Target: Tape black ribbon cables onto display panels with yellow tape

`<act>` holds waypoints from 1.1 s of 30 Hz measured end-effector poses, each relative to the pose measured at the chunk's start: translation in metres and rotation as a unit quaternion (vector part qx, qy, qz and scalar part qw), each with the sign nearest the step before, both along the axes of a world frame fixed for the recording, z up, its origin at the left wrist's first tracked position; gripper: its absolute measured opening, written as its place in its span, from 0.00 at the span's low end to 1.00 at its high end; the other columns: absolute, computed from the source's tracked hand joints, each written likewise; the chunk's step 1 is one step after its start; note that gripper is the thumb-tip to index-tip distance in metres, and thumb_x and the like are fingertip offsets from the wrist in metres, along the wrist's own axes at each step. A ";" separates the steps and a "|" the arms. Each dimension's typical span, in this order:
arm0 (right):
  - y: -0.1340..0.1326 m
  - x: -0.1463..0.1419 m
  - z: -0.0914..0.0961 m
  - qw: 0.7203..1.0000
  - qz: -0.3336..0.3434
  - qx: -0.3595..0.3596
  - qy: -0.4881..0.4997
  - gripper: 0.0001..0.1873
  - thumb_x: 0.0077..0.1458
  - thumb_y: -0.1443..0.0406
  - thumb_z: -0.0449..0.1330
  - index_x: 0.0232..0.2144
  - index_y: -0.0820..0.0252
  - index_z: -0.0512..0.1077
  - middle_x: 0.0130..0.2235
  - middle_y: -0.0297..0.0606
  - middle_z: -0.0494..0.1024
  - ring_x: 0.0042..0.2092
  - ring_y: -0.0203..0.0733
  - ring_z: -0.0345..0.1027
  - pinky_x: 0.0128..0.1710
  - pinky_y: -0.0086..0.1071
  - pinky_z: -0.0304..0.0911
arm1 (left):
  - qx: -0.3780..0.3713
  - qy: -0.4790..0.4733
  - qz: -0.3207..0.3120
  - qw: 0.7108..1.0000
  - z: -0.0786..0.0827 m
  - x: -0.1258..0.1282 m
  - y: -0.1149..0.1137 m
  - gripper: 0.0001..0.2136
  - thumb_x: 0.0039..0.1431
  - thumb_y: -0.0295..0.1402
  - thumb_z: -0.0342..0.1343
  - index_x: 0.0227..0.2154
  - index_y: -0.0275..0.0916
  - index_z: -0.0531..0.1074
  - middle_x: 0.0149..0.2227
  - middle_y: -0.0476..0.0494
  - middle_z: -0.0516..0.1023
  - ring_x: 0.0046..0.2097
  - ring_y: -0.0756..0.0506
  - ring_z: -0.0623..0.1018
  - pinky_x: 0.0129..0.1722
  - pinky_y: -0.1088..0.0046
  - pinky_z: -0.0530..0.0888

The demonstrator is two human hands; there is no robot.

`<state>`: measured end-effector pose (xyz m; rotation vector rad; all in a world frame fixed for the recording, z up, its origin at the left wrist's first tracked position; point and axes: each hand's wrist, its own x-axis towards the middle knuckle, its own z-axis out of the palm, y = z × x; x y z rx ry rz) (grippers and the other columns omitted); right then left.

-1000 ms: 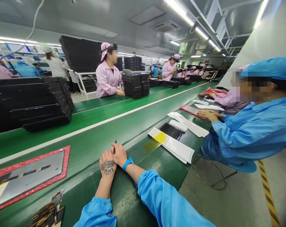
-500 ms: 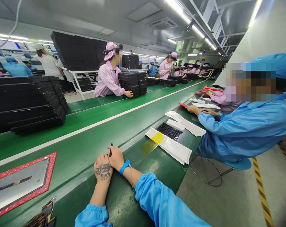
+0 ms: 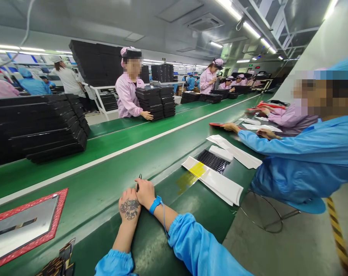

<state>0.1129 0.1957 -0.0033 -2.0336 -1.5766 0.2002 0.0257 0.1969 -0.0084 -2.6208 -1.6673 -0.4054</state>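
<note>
Head view: both hands are just below ctr of frame on the green worktop (image 3: 211,214), touching each other. R hand (image 3: 145,193), w/ a blue wristband (image 3: 155,205), is closed round a dark tweezer-like tool (image 3: 137,187); its tips poke up past the knuckles, twd top of frame. Tool's at the R hand's left side, approx above where the two hands meet. L hand (image 3: 129,205) lies tattooed back up, fingertips hidden, so can't tell if it grips anything.

Lower left: grey panel (image 3: 44,214) w/ a dark strip across it, on a red pad (image 3: 58,211), well apart from both hands. Pile of dark/gold strips (image 3: 57,264) at bottom edge, L hand up & right of it, not touching. Right of ctr: white strips (image 3: 222,186), yellow film (image 3: 197,169) at one end, next to a black keyboard-like grid (image 3: 211,161); all apart from R hand. Far right: co-worker in blue (image 3: 294,165), one hand on a red item (image 3: 215,124).
</note>
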 end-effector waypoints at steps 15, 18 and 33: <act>-0.006 0.017 -0.008 0.990 0.139 0.003 -0.030 0.15 0.59 0.70 0.50 0.46 0.59 0.71 0.39 0.41 0.77 0.42 0.45 0.68 0.41 0.32 0.58 | -0.058 -0.021 0.030 0.998 -0.005 0.007 0.003 0.12 0.60 0.25 0.46 0.42 0.34 0.73 0.41 0.40 0.72 0.44 0.43 0.69 0.44 0.68 0.67; -0.008 0.021 -0.008 0.986 0.163 0.005 -0.028 0.15 0.58 0.71 0.51 0.46 0.59 0.72 0.38 0.40 0.77 0.41 0.45 0.68 0.41 0.32 0.58 | -0.061 -0.035 0.036 0.997 -0.007 0.008 0.003 0.13 0.60 0.24 0.47 0.44 0.34 0.72 0.42 0.40 0.71 0.44 0.43 0.69 0.46 0.67 0.67; -0.002 0.032 -0.026 0.982 0.185 0.027 0.039 0.17 0.58 0.73 0.49 0.46 0.61 0.71 0.43 0.42 0.78 0.45 0.43 0.69 0.46 0.33 0.63 | -0.036 -0.138 -0.003 0.990 -0.028 0.007 0.001 0.12 0.58 0.27 0.48 0.43 0.35 0.72 0.44 0.40 0.72 0.46 0.44 0.70 0.49 0.66 0.70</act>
